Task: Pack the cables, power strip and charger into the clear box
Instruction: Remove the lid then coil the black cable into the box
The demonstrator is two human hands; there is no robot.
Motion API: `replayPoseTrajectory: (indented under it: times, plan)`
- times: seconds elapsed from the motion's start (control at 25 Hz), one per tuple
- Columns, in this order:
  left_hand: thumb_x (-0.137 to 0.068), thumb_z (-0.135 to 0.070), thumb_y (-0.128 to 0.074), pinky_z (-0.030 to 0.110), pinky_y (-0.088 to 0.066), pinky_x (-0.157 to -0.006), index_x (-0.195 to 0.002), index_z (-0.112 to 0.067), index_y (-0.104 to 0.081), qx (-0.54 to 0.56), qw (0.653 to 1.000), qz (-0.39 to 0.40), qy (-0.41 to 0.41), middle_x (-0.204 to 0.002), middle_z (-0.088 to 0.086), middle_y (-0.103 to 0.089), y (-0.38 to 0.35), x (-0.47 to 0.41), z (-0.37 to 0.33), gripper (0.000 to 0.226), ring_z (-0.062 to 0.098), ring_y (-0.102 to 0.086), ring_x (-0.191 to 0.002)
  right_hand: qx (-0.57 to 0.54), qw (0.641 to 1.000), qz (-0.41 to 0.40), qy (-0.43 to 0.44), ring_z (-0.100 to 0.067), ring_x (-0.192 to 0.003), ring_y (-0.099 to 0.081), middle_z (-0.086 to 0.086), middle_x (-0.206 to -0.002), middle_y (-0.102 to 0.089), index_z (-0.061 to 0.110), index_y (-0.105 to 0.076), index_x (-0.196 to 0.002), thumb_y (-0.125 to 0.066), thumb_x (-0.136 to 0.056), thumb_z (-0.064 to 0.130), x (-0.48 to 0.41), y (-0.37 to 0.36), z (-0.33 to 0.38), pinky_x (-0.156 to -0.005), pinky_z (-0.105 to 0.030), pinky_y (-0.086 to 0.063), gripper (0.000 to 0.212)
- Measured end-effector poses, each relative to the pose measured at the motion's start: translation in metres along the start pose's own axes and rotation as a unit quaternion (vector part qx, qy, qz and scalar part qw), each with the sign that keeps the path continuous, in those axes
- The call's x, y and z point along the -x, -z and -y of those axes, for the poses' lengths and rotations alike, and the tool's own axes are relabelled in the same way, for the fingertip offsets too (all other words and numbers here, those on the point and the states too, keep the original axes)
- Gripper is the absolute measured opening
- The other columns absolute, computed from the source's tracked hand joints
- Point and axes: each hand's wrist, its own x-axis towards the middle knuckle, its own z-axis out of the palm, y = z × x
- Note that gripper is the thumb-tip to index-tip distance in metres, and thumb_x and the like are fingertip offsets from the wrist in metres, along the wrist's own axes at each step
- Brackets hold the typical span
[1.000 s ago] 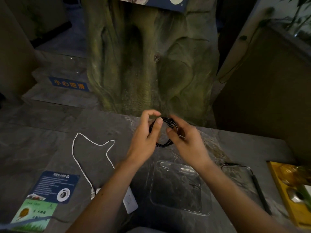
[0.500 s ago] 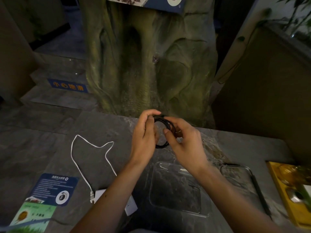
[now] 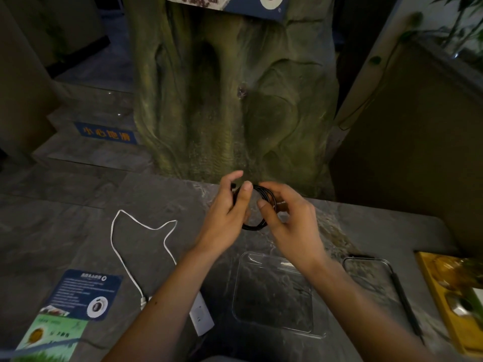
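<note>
Black cable (image 3: 257, 223), wound into a small coil, is held in the air between both hands above the far middle of the grey stone table (image 3: 86, 231). Left hand (image 3: 226, 216) grips the coil's left side, thumb pressed on the top of the loops and fingers curled behind them. Right hand (image 3: 290, 226) holds the coil's right side, thumb on the front of the loops and fingers wrapped around the back, so both hands are closed on the same coil. The bottom of the loop hangs free between the two palms.

Near the person, just below the hands, the clear box (image 3: 274, 293) sits open on the table, and nothing can be made out inside it. To its right lies a clear lid (image 3: 366, 261) with a dark edge, beside a thin black pen-like stick (image 3: 405, 304). Left of the box, partly hidden under the left forearm, a white charger (image 3: 201, 317) lies flat, and a white cable (image 3: 117, 246) runs from its left side in a loose loop toward the far left of the table. A blue and green leaflet (image 3: 78, 301) lies at the near left corner. A yellow tray (image 3: 454, 296) sits at the right edge. Beyond the table rises a rough, trunk-like green pillar (image 3: 230, 87).
</note>
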Motion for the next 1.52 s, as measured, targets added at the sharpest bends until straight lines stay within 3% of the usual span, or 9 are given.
replayPoseTrajectory:
  times: [0.12, 0.28, 0.48, 0.76, 0.92, 1.08, 1.24, 1.36, 1.52]
  plan:
    - [-0.081, -0.070, -0.050, 0.038, -0.051, -0.079, -0.130, -0.030, -0.043, -0.034, 0.999, -0.016, 0.010, -0.086, -0.010, -0.061, 0.000, -0.002, 0.003, 0.063, 0.011, -0.060, -0.082, -0.015, 1.000, -0.004, -0.007, -0.005, -0.097, -0.065, 0.009, -0.106, -0.069, 0.023, -0.062, -0.118, -0.064, -0.091, 0.016, -0.001, -0.001, 0.000, -0.085, -0.029, -0.054, 0.028]
    - [-0.092, -0.039, -0.056, 0.020, -0.048, -0.077, -0.114, -0.019, -0.060, -0.028, 0.999, -0.001, -0.037, -0.090, -0.011, -0.066, 0.000, -0.002, -0.007, 0.030, -0.002, -0.062, -0.082, -0.030, 0.999, -0.009, -0.005, -0.006, -0.098, -0.065, 0.011, -0.105, -0.069, 0.026, -0.063, -0.116, -0.064, -0.090, 0.017, -0.001, -0.001, -0.001, -0.086, -0.031, -0.054, 0.027]
    - [-0.094, -0.034, -0.049, 0.021, -0.040, -0.052, -0.092, -0.023, -0.061, 0.053, 0.998, 0.023, -0.041, -0.053, -0.013, -0.053, -0.002, 0.001, -0.018, 0.017, 0.000, -0.046, -0.050, -0.057, 0.998, 0.003, -0.019, -0.006, -0.104, -0.064, 0.011, -0.104, -0.069, 0.022, -0.061, -0.113, -0.062, -0.091, 0.013, 0.000, -0.002, -0.002, -0.091, -0.032, -0.052, 0.024]
    - [-0.096, -0.033, -0.047, 0.026, -0.034, -0.047, -0.081, -0.020, -0.056, 0.064, 0.995, 0.047, -0.053, -0.049, -0.011, -0.042, 0.001, 0.001, -0.020, 0.021, 0.003, -0.039, -0.047, -0.044, 0.998, 0.043, -0.024, -0.009, -0.092, -0.064, 0.007, -0.099, -0.066, 0.018, -0.057, -0.114, -0.056, -0.095, 0.017, -0.002, -0.006, -0.009, -0.076, -0.028, -0.053, 0.019]
    - [-0.098, -0.026, -0.046, 0.020, -0.033, -0.046, -0.080, -0.020, -0.054, 0.072, 0.995, 0.053, -0.053, -0.048, -0.011, -0.041, 0.003, -0.001, -0.016, 0.021, 0.001, -0.037, -0.045, -0.058, 0.994, 0.087, -0.034, -0.008, -0.086, -0.064, 0.009, -0.092, -0.067, 0.019, -0.061, -0.114, -0.052, -0.098, 0.018, -0.004, -0.006, -0.013, -0.072, -0.025, -0.050, 0.018]
    - [-0.098, -0.024, -0.048, 0.016, -0.035, -0.050, -0.092, -0.012, -0.059, 0.031, 0.997, 0.052, -0.056, -0.056, -0.013, -0.050, 0.003, 0.000, -0.011, 0.017, 0.000, -0.043, -0.049, -0.133, 0.986, 0.078, -0.062, -0.013, -0.089, -0.067, 0.004, -0.093, -0.070, 0.023, -0.061, -0.111, -0.054, -0.095, 0.011, -0.005, -0.009, -0.015, -0.080, -0.036, -0.055, 0.021]
    - [-0.095, -0.037, -0.050, 0.032, -0.048, -0.065, -0.097, -0.031, -0.053, -0.038, 0.998, 0.000, -0.046, -0.077, -0.015, -0.061, 0.005, 0.000, -0.003, 0.007, 0.002, -0.056, -0.068, -0.222, 0.968, 0.041, -0.110, -0.012, -0.084, -0.068, 0.000, -0.092, -0.073, 0.021, -0.064, -0.106, -0.057, -0.092, 0.000, -0.003, -0.009, -0.013, -0.076, -0.027, -0.053, 0.026]
    - [-0.097, -0.034, -0.049, 0.031, -0.046, -0.066, -0.091, -0.029, -0.051, -0.067, 0.997, -0.019, -0.033, -0.073, -0.011, -0.057, 0.005, -0.001, -0.003, 0.008, 0.000, -0.054, -0.066, -0.255, 0.959, 0.025, -0.122, -0.018, -0.077, -0.068, -0.004, -0.081, -0.073, 0.011, -0.064, -0.110, -0.056, -0.093, 0.002, -0.004, -0.007, -0.013, -0.075, -0.038, -0.053, 0.021]
    - [-0.099, -0.033, -0.046, 0.024, -0.039, -0.061, -0.082, -0.025, -0.053, -0.061, 0.997, -0.017, -0.034, -0.062, -0.013, -0.052, 0.003, -0.001, -0.007, 0.020, -0.002, -0.047, -0.058, -0.304, 0.943, 0.026, -0.133, -0.026, -0.076, -0.065, -0.008, -0.074, -0.070, 0.016, -0.065, -0.108, -0.059, -0.089, 0.011, -0.005, -0.006, -0.011, -0.077, -0.047, -0.050, 0.021]
